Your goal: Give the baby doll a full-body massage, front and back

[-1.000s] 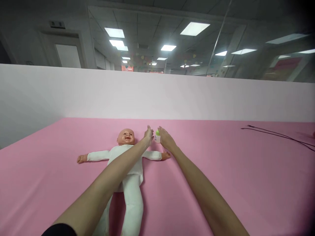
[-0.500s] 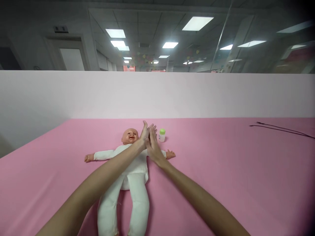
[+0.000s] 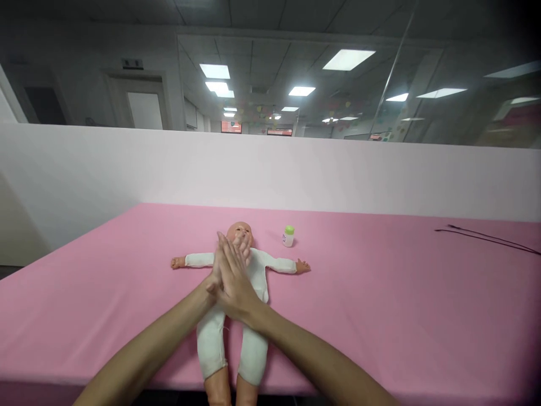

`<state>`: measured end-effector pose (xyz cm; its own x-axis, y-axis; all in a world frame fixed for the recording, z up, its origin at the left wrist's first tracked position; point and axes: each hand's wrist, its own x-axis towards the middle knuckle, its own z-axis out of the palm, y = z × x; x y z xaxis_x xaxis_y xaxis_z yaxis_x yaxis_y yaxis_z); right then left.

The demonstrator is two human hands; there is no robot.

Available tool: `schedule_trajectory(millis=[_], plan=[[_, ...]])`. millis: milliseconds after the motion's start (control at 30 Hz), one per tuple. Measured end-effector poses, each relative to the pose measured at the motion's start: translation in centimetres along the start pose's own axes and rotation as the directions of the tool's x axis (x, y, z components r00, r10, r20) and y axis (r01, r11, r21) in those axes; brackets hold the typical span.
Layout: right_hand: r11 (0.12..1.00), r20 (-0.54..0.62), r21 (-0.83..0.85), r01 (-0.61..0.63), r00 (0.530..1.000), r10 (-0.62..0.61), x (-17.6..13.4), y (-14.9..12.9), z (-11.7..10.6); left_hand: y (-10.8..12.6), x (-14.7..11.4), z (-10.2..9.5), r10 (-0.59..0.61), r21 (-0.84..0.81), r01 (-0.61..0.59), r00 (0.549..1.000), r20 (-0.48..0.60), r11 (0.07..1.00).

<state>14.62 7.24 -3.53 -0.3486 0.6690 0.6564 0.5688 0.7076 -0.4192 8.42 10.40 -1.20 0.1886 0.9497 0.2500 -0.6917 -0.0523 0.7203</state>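
Note:
A baby doll [image 3: 257, 273] in a white suit lies face up on the pink table cover [image 3: 372, 304], arms stretched out to both sides. Above its chest, my left hand [image 3: 217, 262] and my right hand [image 3: 234, 287] are pressed palm to palm with fingers stretched out. No object shows between them. They hide part of the doll's face and torso. Beyond the doll's outstretched arm on the right stands a small white bottle with a green cap [image 3: 288, 237], apart from both hands.
Two thin dark cords [image 3: 490, 235] lie at the far right of the table. Behind the table runs a low white wall [image 3: 321, 175] with a glass pane above it. The table's front edge shows below, with the doll's lower legs reaching it.
Both hands, still together, have come nearer and to the left, from beside the bottle to over the doll's chest. The view has shifted, and more of the doll's legs shows.

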Motion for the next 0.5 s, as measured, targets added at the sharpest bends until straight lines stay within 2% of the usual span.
schedule_trajectory(millis=[67,100,200,233,300,367,400,433,500], plan=[[0.998,-0.024,-0.046,0.044,0.999,-0.045,1.3,-0.9,-0.9,-0.1,-1.8,1.0,0.046,-0.096,-0.051,0.997,-0.055,0.994],[0.998,-0.052,-0.051,0.025,0.998,-0.028,1.8,-1.0,-1.6,0.3,-2.7,1.4,0.015,-0.143,-0.022,0.999,-0.050,0.989],[0.994,-0.155,-0.044,-0.105,0.983,0.097,1.6,-1.6,-2.5,2.0,-4.8,1.8,-0.199,-0.183,0.216,0.974,0.107,0.959],[0.992,-0.154,-0.052,-0.113,0.983,0.104,1.0,-2.2,-2.3,2.4,-5.4,1.7,-0.201,-0.192,0.221,0.972,0.119,0.956],[0.995,-0.106,-0.084,-0.061,0.993,0.052,-0.6,-3.7,-1.6,2.4,-6.4,1.6,-0.065,-0.248,0.073,0.997,0.041,0.966],[0.994,-0.045,-0.105,0.028,0.998,-0.033,-1.7,-5.1,-1.1,1.5,-7.4,1.9,0.102,-0.281,-0.123,0.991,-0.087,0.952],[0.994,-0.043,-0.103,0.045,0.998,-0.049,-1.7,-5.5,-1.3,1.1,-8.0,2.2,0.122,-0.284,-0.150,0.986,-0.112,0.947],[0.995,-0.066,-0.090,0.030,0.997,-0.036,-1.6,-5.6,-1.6,0.7,-8.4,2.3,0.098,-0.282,-0.123,0.990,-0.100,0.951],[0.998,-0.139,-0.039,-0.055,0.989,0.049,-1.1,-5.2,-2.5,1.0,-9.0,2.4,-0.065,-0.257,0.063,0.998,0.002,0.964]])
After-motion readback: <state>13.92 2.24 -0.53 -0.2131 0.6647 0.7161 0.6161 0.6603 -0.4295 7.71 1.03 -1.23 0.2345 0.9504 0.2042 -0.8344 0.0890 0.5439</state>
